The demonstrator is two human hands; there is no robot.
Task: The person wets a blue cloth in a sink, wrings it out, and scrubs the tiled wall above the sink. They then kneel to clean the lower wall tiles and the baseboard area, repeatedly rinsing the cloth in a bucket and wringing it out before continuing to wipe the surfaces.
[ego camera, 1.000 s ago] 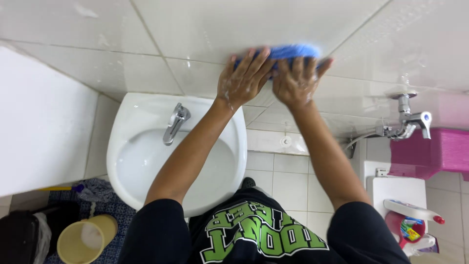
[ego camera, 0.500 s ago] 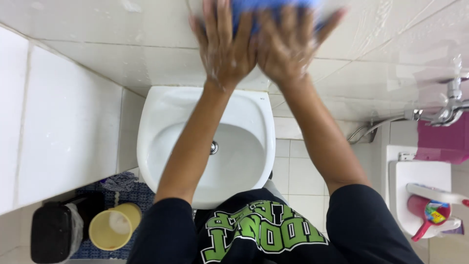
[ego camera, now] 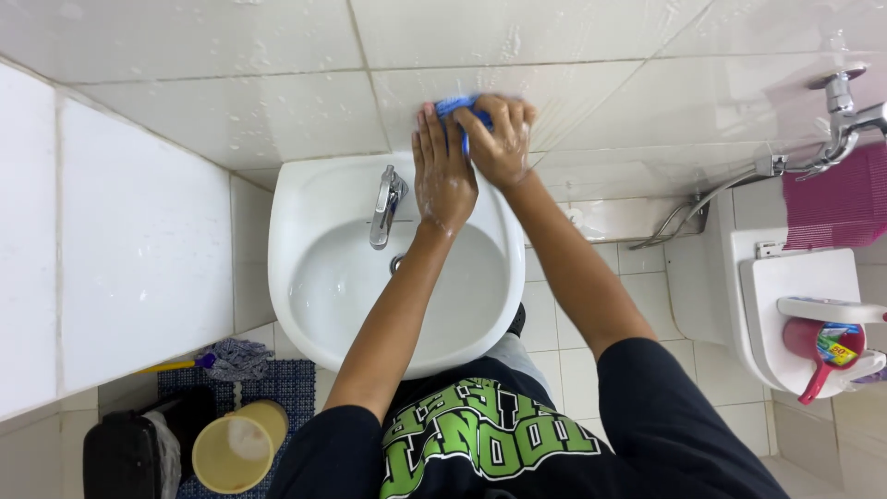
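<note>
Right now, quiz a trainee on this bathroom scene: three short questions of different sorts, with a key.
1. True or false: both hands press the blue cloth against the wall tile.
2. What stands on the floor nearest the yellow bucket? A) black bin B) red cup C) ladder
3. Fill in: the metal tap sits on the rim of the white ____.

Key:
1. True: the left hand lies flat beside it, and the right hand curls its fingers over it.
2. A: the black bin.
3. Sink.
</note>
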